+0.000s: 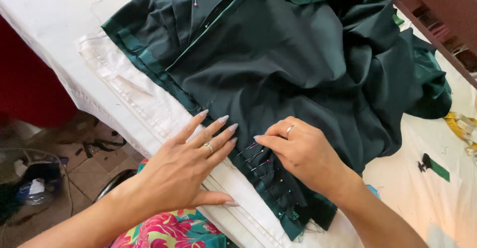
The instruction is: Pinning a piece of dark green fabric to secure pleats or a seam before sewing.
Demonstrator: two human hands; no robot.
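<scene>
White-covered worktable [59, 14] is filling most of the view, tiled floor [84, 171] with scraps and clutter showing at lower left, a wooden frame [437, 24] crossing the upper right corner. Dark green satin fabric [298, 54] is lying bunched across the table, its folded hem edge running diagonally down toward the near table edge. A white strip of stitched cloth [129, 86] is lying just beside and partly under that edge. A yellow tape-like strip [459, 124] and a small green offcut [437, 168] are sitting at far right, well apart from the work.

Left hand [186, 171] is lying flat and spread, fingers extended, pressing on the white cloth with fingertips touching the hem. Right hand [303, 153] is curled narrow, fingertips pinched at the hem, likely on a pin, though what it is gripping is hidden. A row of ball-headed pins [263, 166] is sitting across the hem between and below the hands; one pink-headed pin [195, 2] is sticking in the fabric at the top.

Risks, as a judgement: the slippery satin is likely shifting if the flat hand eases off, misaligning the layers; pin points are lying close to both sets of fingertips, so a prick is possible; the bunched bulk may be dragging the pinned edge off the table.
</scene>
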